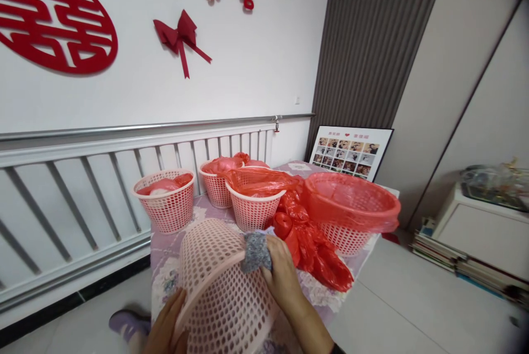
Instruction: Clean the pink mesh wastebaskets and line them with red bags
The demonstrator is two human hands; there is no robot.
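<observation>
A pink perforated plastic basket (pixel 215 282) lies tilted on its side at the near end of the table. My left hand (pixel 165 326) is closed on its lower rim and steadies it. My right hand (pixel 281 274) presses a grey cloth (pixel 256 252) against the basket's upper edge, fingers closed on the cloth. Just beyond the right hand lies a roll of red plastic bags (pixel 285 227), with loose red bags (pixel 322 257) spread over the table.
Three upright pink baskets lined with red bags (pixel 167 200) (pixel 217 180) (pixel 254 202) stand at the table's back, and a wider bag-lined one (pixel 351 208) at the right. A white radiator (pixel 82 178) is on the left. A photo frame (pixel 351 150) leans behind. Books (pixel 454 260) lie on the floor to the right.
</observation>
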